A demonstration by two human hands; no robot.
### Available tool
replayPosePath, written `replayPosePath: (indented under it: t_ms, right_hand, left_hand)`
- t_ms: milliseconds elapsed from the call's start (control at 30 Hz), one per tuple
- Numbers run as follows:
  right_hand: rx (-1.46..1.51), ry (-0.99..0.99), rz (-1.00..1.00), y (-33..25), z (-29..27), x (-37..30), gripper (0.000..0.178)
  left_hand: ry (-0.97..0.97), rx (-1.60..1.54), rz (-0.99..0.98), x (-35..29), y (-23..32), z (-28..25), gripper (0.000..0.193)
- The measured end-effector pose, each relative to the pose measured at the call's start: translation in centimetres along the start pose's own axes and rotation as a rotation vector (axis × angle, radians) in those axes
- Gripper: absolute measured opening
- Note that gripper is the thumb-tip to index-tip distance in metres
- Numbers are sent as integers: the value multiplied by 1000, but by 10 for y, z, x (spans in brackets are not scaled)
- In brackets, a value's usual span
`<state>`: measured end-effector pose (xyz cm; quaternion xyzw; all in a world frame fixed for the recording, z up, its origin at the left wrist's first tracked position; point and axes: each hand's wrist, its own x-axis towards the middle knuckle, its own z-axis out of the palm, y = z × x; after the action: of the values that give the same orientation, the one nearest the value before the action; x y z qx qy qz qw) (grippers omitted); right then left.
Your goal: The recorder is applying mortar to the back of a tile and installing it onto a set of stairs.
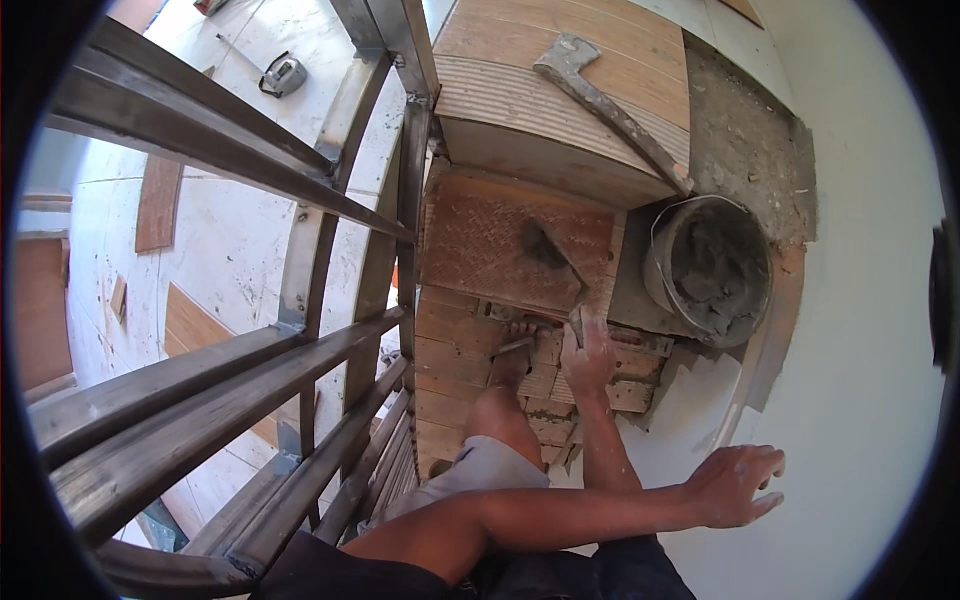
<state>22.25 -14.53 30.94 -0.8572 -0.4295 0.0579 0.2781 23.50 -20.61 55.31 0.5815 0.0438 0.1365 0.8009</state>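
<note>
At the far left ran a railing (310, 240) of square metal tubing, its grey surface streaked and its joints rough with weld. Beyond its bars a grey tape measure (286, 75) lay on a pale, spattered floor, near a flat brown wood-grained strip (160, 205).

Right of the railing lay a rectangular reddish-brown slab (475, 230) with a woven-looking texture. Over it was the trowel (552, 255), its long axis slanting, the mortar-darkened blade pointing up-left, away from the person, and the handle running back down-right. The right hand (590, 355) was wrapped around that handle; whether the blade touched the slab could not be told.

Above, on the wood-grained upper step (500, 30), a worn hatchet (622, 118) lay aslant, head up-left, its scuffed handle ending just beside the bucket (657, 260). That round bucket, with a thin wire handle, held lumpy wet grey mortar (715, 270).

The left hand (738, 487), its arm crossing the body, was empty, fingers loosely bent, dusted pale, before a smooth pale wall (860, 330).
</note>
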Motion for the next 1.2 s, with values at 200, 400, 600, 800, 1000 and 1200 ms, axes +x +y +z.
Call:
replayPosePath:
  t_ms: [200, 400, 600, 800, 1000, 1200]
  right_hand:
    - [202, 133, 102, -13, -7, -2, 33]
    - [838, -488, 901, -54, -17, 18, 44]
    - [734, -763, 903, -75, 1, 62, 51]
    - [611, -809, 667, -94, 17, 95, 51]
    - [521, -896, 556, -90, 28, 122, 48]
    - [571, -900, 585, -98, 21, 130, 46]
  left_hand:
    - [-43, -11, -46, -1, 4, -2, 30]
    - [-31, -27, -64, -3, 3, 1, 30]
    - [-30, -5, -88, -2, 0, -3, 30]
    - [-3, -22, -76, 1, 1, -5, 30]
    - [44, -60, -123, 9, 7, -20, 29]
    - [50, -101, -141, 15, 11, -19, 29]
